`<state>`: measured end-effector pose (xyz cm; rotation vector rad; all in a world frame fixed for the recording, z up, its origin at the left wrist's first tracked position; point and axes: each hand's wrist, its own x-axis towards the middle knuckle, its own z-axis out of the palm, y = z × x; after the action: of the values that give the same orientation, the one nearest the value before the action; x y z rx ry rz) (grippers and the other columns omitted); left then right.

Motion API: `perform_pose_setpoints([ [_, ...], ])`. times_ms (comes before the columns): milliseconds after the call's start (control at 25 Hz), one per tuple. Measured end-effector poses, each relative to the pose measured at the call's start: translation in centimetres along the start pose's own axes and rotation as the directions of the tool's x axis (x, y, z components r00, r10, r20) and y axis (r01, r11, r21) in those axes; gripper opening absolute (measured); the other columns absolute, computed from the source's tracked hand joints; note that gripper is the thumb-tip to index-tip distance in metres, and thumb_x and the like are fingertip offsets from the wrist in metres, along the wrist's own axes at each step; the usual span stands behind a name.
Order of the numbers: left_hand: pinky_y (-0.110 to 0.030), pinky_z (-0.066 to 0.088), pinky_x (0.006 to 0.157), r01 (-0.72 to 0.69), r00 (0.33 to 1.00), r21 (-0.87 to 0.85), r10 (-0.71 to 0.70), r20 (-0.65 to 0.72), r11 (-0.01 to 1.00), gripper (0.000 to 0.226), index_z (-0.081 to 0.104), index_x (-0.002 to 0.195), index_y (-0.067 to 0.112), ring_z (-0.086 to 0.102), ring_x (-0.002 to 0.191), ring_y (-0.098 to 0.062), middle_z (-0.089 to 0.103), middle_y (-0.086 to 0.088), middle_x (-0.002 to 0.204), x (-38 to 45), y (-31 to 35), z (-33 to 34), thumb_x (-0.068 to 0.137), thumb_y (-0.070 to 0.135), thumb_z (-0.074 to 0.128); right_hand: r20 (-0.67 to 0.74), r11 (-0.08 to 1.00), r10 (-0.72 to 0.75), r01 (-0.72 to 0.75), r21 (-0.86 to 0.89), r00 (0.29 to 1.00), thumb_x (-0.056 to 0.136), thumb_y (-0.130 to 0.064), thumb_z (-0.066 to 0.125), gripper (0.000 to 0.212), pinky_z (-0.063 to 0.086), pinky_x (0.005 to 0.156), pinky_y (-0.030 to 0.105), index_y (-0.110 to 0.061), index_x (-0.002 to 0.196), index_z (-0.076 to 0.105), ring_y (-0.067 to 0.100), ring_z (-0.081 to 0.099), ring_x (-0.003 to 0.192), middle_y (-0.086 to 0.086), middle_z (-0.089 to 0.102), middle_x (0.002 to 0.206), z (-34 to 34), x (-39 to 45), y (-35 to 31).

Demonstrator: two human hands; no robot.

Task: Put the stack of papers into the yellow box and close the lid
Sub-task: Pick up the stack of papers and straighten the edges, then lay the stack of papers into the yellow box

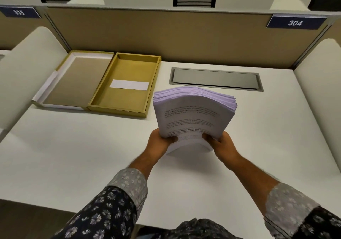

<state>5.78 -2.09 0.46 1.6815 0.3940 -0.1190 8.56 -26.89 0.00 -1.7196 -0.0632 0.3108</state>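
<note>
A thick stack of printed papers (193,113) is held up above the white desk, its far edge bowed upward. My left hand (160,140) grips its near left corner and my right hand (222,142) grips its near right corner. The yellow box (110,98) lies open to the left of the stack, with a white slip on its floor. Its hinged lid (73,80) is folded flat to the left, inside facing up.
A grey metal cable hatch (215,79) is set in the desk behind the papers. A tan partition (166,34) with the sign 304 (295,23) closes off the back. White side dividers (24,69) stand at both sides.
</note>
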Motion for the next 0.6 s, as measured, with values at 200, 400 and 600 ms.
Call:
perform_pose_setpoints([
  [200,-0.017,0.061,0.07,0.011,1.0,-0.005,-0.011,-0.013,1.0,0.035,0.076,0.108,0.022,0.075,0.099,-0.02,0.081,-0.002,0.107,0.6,0.2,-0.2,0.081,0.001,0.084,-0.058,1.0,0.024,-0.023,0.01,0.998,0.103,-0.007,0.067,0.041,0.061,0.092,0.026,-0.017,0.142,0.06,0.019,0.069,0.12,0.002,0.072,0.132,0.8,0.2,-0.1],
  [400,-0.03,0.066,0.078,0.095,0.991,0.042,-0.098,0.086,0.995,0.036,0.071,0.104,0.03,0.078,0.097,-0.017,0.08,0.005,0.107,1.7,0.7,-3.7,0.08,0.01,0.089,-0.057,0.991,0.098,-0.092,0.101,0.994,0.101,-0.012,0.071,0.039,0.065,0.09,0.037,-0.029,0.134,0.061,0.02,0.075,0.113,-0.002,0.074,0.129,3.2,0.1,-1.2],
  [600,-0.033,0.065,0.082,0.153,0.962,0.091,-0.17,0.215,0.984,0.035,0.076,0.106,0.023,0.081,0.095,-0.019,0.083,0.001,0.11,3.2,1.5,-10.0,0.077,0.008,0.089,-0.081,0.978,0.162,-0.149,0.149,0.983,0.1,-0.018,0.073,0.041,0.065,0.092,0.04,-0.028,0.138,0.061,0.018,0.078,0.11,-0.005,0.077,0.128,8.4,-0.3,-2.1],
])
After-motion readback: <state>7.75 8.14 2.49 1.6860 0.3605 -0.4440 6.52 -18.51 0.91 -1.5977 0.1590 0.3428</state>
